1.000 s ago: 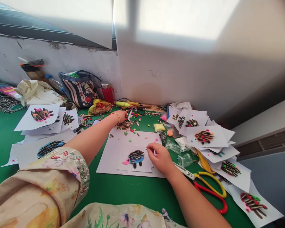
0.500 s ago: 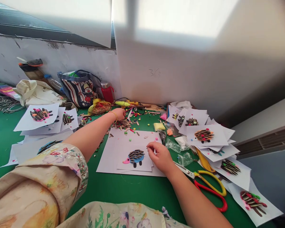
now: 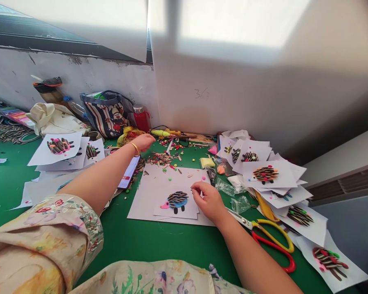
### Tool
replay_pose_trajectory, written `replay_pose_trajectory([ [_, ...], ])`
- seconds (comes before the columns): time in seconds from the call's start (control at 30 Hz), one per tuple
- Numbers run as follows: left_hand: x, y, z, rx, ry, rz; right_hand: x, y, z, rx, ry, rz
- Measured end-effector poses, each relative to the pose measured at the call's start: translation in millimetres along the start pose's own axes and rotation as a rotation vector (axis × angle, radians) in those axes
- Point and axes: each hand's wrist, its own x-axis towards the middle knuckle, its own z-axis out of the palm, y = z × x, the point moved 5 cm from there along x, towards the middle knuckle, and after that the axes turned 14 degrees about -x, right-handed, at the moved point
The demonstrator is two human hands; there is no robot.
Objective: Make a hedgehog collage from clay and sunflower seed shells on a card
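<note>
My left hand (image 3: pixel 143 143) is raised at the far side of the table, its fingers drawn together above scattered seeds (image 3: pixel 160 158) and small coloured balls. Whatever it pinches, if anything, is too small to make out. My right hand (image 3: pixel 210 201) rests at the right edge of a hedgehog card (image 3: pixel 159 211), thumb and fingertips pressed together; I cannot make out anything between them. The hedgehog (image 3: pixel 177 201) has a blue body, pink snout, black feet and dark striped seeds as spines. Under the card lies a larger white sheet (image 3: pixel 141 200) with a few loose balls and seeds.
Finished cards lie stacked at the left (image 3: pixel 38 157) and right (image 3: pixel 290 173). Open scissors (image 3: pixel 272 239) lie beside my right forearm. A phone (image 3: pixel 129 173) shows under my left forearm. A striped bag (image 3: pixel 102 116) and a red bottle (image 3: pixel 141 120) stand by the wall.
My left hand has drawn back slightly to the left and up from the loose pieces, uncovering the phone. My right hand keeps its place by the card.
</note>
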Motion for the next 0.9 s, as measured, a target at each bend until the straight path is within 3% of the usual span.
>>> replay_pose_trajectory([
  [0.23, -12, -1, 20.7, 0.376, -0.152, 0.030, 1, -1, 0, -0.009, -0.006, -0.003],
  [0.43, -5, 5, 35.5, 0.418, -0.224, 0.017, 1, -1, -1, -0.021, -0.007, -0.011],
  [0.53, -3, 9, 31.9, 0.272, -0.219, 0.016, 1, 0, -1, -0.017, 0.004, -0.004],
  [0.63, -9, 12, 16.0, 0.033, -0.177, 0.054, 1, 1, -2, -0.016, 0.015, -0.008],
  [0.83, -46, 20, -25.8, -0.399, -0.081, 0.237, 0, -1, -1, -0.029, -0.005, -0.020],
  [0.9, -56, 22, -34.9, -0.654, -0.073, 0.309, 0, -1, 0, -0.025, -0.011, -0.018],
])
